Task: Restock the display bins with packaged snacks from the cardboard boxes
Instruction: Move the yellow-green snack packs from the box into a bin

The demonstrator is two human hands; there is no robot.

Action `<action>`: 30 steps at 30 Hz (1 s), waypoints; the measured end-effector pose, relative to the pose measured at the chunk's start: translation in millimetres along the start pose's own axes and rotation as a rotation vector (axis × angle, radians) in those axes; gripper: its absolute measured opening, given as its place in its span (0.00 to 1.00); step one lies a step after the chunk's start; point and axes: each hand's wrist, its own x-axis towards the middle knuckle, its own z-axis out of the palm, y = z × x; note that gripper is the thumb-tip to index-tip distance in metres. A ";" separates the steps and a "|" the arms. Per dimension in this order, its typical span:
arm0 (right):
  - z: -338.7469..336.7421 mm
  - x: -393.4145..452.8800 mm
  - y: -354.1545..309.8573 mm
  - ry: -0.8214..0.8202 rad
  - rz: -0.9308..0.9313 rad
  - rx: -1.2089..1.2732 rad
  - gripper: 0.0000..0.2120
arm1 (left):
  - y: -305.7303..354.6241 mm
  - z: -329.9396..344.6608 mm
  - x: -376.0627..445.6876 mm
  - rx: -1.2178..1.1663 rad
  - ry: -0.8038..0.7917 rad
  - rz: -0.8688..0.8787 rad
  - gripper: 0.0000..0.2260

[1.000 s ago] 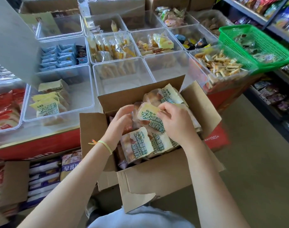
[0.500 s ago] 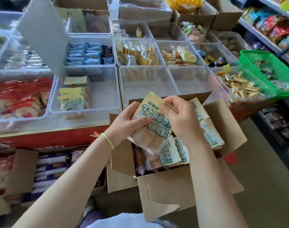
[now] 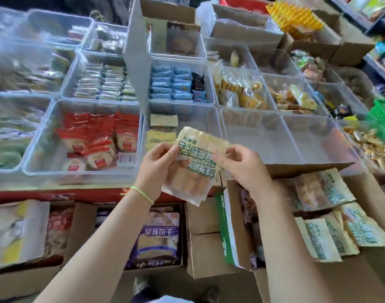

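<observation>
Lifted clear of the cardboard box (image 3: 318,226) since a moment ago, the snack packet (image 3: 195,165) now hangs in front of the clear bin (image 3: 211,125) that already holds matching yellow packets (image 3: 162,133). Both hands pinch it: the left hand (image 3: 156,167) on its left edge, the right hand (image 3: 244,166) on its right. Its long axis runs roughly toward the bin, which lies just beyond and slightly left, nearer the left hand. Motion blur smears the far bins, and the packet hides the bin's near wall.
</observation>
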 end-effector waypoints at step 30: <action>104.6 328.1 70.0 0.074 0.274 -0.177 0.14 | -89.7 -86.8 185.6 1.560 -0.035 0.298 0.45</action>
